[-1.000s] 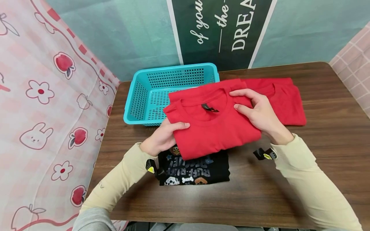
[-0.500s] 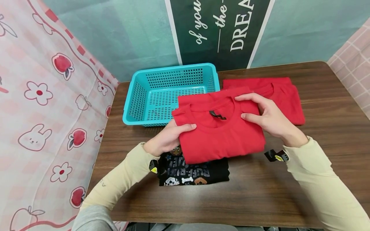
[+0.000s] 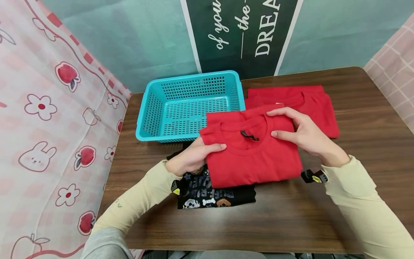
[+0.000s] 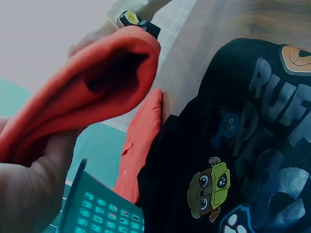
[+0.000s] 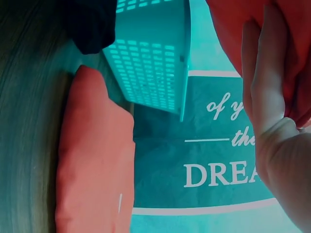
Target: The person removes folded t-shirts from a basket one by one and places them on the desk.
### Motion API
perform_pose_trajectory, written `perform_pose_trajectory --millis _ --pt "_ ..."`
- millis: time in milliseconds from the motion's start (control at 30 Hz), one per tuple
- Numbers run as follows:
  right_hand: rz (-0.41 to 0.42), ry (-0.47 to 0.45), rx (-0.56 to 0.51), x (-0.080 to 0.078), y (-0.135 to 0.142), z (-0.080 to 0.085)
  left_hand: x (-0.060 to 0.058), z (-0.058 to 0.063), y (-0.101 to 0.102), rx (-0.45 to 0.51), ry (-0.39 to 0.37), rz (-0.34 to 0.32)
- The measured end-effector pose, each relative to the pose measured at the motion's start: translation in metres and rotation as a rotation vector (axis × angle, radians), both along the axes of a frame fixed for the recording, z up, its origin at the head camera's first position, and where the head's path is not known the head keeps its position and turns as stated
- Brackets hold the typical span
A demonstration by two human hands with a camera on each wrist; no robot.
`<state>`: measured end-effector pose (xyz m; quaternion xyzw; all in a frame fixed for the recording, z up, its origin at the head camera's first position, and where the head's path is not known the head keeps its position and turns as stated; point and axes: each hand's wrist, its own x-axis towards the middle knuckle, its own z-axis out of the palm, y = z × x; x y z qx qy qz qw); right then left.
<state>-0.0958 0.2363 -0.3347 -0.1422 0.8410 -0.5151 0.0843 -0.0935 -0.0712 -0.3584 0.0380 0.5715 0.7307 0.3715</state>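
Both hands hold a folded red T-shirt [image 3: 255, 162] in the air, its round neckline and dark label facing up. At its left side the left hand [image 3: 197, 154] grips the edge, thumb on top and fingers underneath. The right hand [image 3: 302, 133] pinches the upper right part by the collar, thumb on the front. Below the held shirt lies a folded black T-shirt [image 3: 207, 196] with cartoon dogs and lettering, partly covered in the head view. In the left wrist view the red shirt's folded end [image 4: 116, 77] shows as an open loop above the black one.
A turquoise plastic basket [image 3: 191, 137] stands at the back left of the wooden table [image 3: 291, 223]. Another folded red T-shirt [image 3: 318, 109] lies at the back right. A patterned curtain [image 3: 64, 162] hangs along the left side, and a teal backdrop [image 3: 129, 43] behind.
Both hands have carried the red T-shirt a little to the right and toward the person, uncovering more of the basket and of the other red shirt. The grip looks the same.
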Motion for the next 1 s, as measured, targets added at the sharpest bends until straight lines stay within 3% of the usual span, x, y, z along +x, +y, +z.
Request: perform_pose_trajectory --millis 167,467,800,1000 --pt "0.011 -0.03 -0.002 0.002 0.008 -0.001 0.0 -0.001 0.004 0.005 -0.002 -0.02" --pt "0.006 -0.1 0.02 0.006 0.021 -0.006 0.0 -0.002 0.01 -0.098 -0.031 -0.058" --pt "0.026 -0.138 -0.066 0.007 0.04 -0.012 0.0 -0.006 0.021 -0.107 0.001 -0.176" --pt "0.031 -0.147 -0.019 0.007 0.051 -0.015 0.001 -0.008 0.028 -0.108 -0.024 -0.227"
